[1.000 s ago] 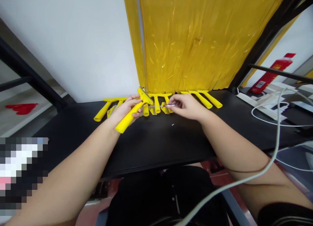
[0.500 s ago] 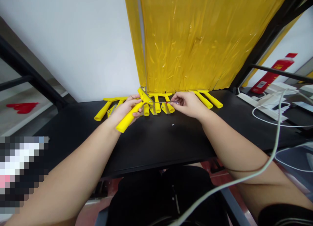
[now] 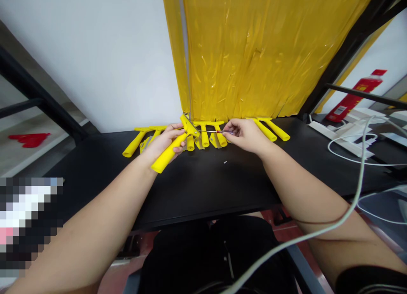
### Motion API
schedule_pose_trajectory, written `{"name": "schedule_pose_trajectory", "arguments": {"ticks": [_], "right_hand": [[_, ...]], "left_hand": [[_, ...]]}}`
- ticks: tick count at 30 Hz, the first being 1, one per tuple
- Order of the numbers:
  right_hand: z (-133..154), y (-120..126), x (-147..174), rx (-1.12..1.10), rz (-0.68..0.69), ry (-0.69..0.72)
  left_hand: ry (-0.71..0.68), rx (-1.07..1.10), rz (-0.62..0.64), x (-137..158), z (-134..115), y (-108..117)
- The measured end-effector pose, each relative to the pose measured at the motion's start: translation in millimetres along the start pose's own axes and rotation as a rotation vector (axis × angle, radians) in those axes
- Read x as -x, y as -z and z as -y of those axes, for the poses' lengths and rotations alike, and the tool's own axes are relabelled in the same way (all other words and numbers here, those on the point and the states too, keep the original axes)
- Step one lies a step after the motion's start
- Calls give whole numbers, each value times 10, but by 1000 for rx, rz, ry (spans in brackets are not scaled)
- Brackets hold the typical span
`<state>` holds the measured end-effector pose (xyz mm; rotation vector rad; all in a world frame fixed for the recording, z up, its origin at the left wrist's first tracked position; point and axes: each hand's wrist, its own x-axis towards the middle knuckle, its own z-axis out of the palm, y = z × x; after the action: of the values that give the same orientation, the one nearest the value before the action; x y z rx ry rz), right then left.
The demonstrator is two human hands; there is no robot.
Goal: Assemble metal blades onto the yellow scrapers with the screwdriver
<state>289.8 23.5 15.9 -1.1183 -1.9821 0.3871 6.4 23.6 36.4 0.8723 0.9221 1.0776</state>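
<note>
My left hand is closed around a yellow T-shaped scraper, its round hollow handle slanting down to the left and a metal strip along its head. Between the thumb and fingers of my right hand is a small screwdriver with a reddish clear handle. Its thin shaft points left at the scraper's head; whether the tip touches a screw is too small to tell. Behind my hands, several more yellow scrapers lie in a row, some with metal plates. A tiny pale piece, perhaps a screw, lies below my right hand.
The black tabletop ends at a white panel and yellow plastic sheeting. Black frame bars rise at both sides. At right are a red bottle, white power strips and a loose cable crossing my right arm.
Very little differs. My right hand and the screwdriver have shifted very slightly, and the scraper in my left hand has moved a touch to the right.
</note>
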Motion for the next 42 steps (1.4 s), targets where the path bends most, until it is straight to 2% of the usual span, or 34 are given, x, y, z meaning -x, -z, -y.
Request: {"name": "schedule_pose_trajectory", "arguments": {"ticks": [22,24,28,30,33,36,39,42], "right_hand": [[6,-10,-7,-101,24,-56],[11,-17,-18,-88,33,-93],[-25,-69,-27,-57,101,-252],[-61,-114,-21,-118,123,-213],[-106,-177,-17,-215,126,-52],[-116,-203,-33,-108,56,-84],[-102,-200,-44,15,54,-139],[-89,-193,-36,-48,100,-64]], "left_hand": [[-11,5,6,-28,30,29],[-17,0,15,-30,32,35],[-45,-34,32,-33,47,46],[-55,-59,28,-33,58,48],[-58,-79,22,-35,72,47],[-57,-77,29,-36,77,41],[-55,-77,43,-34,76,32],[-64,-86,33,-31,73,29]]}}
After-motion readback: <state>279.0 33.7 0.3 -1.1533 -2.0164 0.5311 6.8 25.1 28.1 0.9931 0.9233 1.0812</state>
